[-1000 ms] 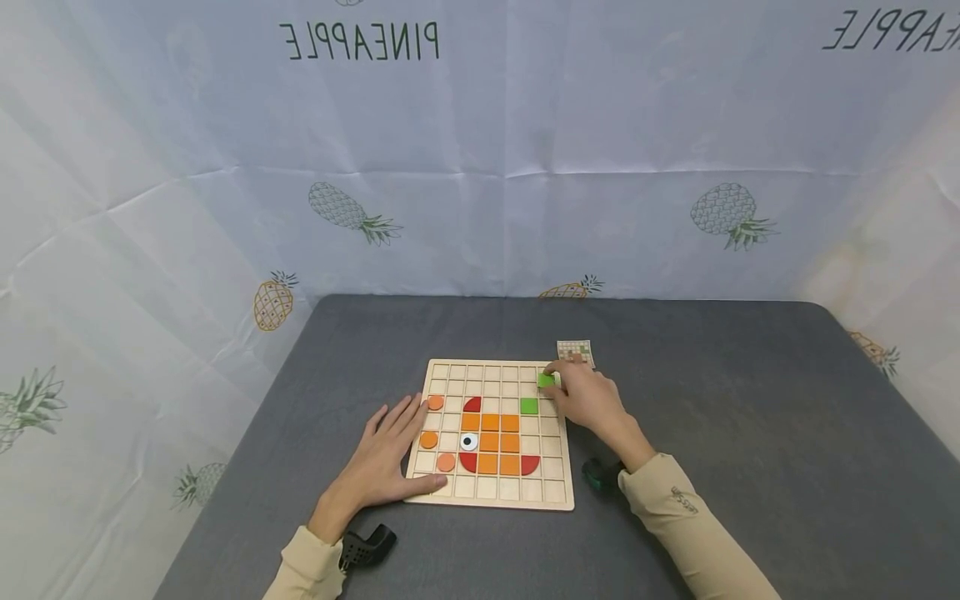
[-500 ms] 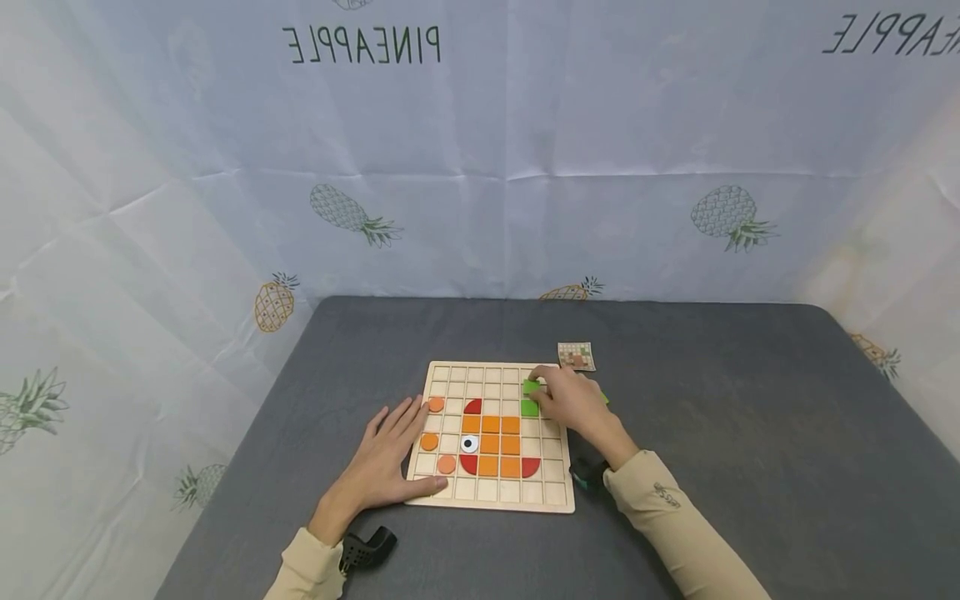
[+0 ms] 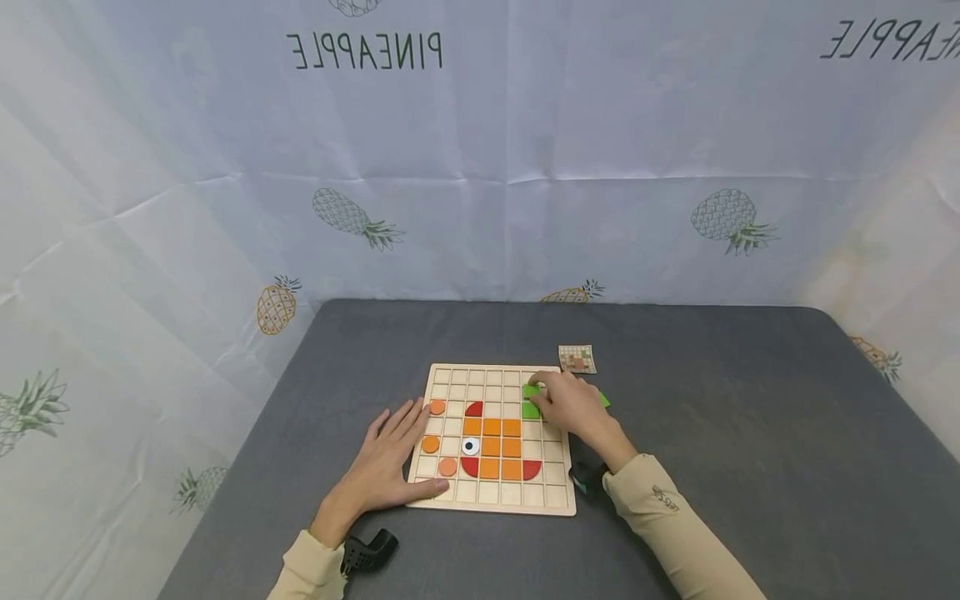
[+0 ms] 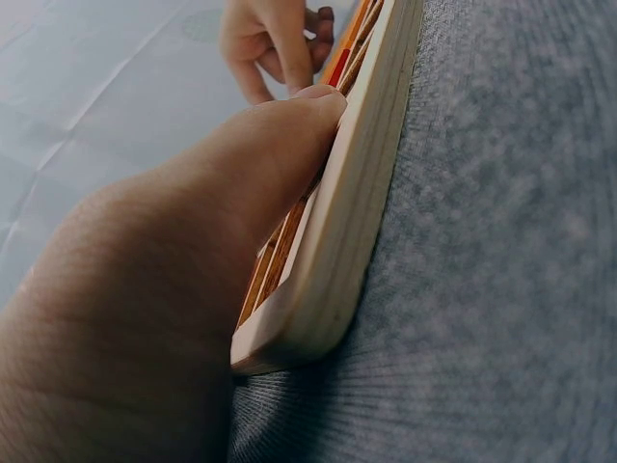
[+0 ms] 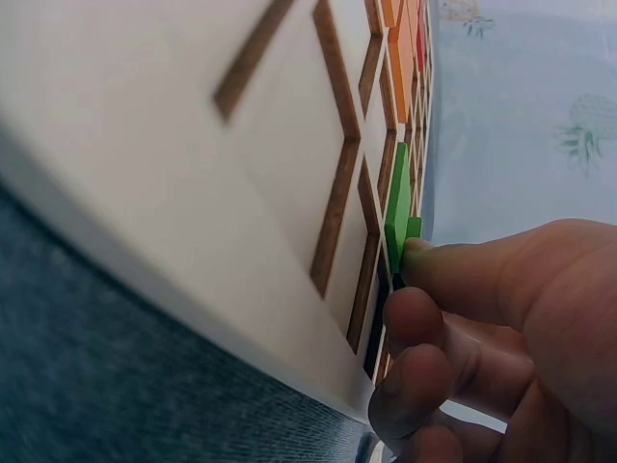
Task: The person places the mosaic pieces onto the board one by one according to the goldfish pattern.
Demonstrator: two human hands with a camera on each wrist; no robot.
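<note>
A wooden grid board (image 3: 546,492) lies flat, carrying orange square tiles (image 3: 491,447), red rounded tiles (image 3: 532,471) and a round eye piece (image 3: 470,447). My left hand (image 3: 381,458) rests with fingers spread on its left edge, the thumb (image 4: 308,116) over the front rim. Near the far right corner, my right hand (image 3: 577,408) pinches a green square tile (image 3: 531,391) at a grid cell. Just nearer to me, another green tile (image 3: 530,410) sits in the grid; in the right wrist view, a green tile (image 5: 397,207) lies close to the fingertips.
Round orange discs (image 3: 431,444) lie on the board's left side. A small picture card (image 3: 577,359) is beyond its far right corner. Another green piece (image 3: 604,400) shows partly behind my right hand. The grey table (image 3: 720,400) reaches back to a pineapple-print curtain (image 3: 480,233).
My right hand has moved left and slightly nearer, carrying the green tile from the board's far right corner to the cell beyond the other green tile. The left hand stays put.
</note>
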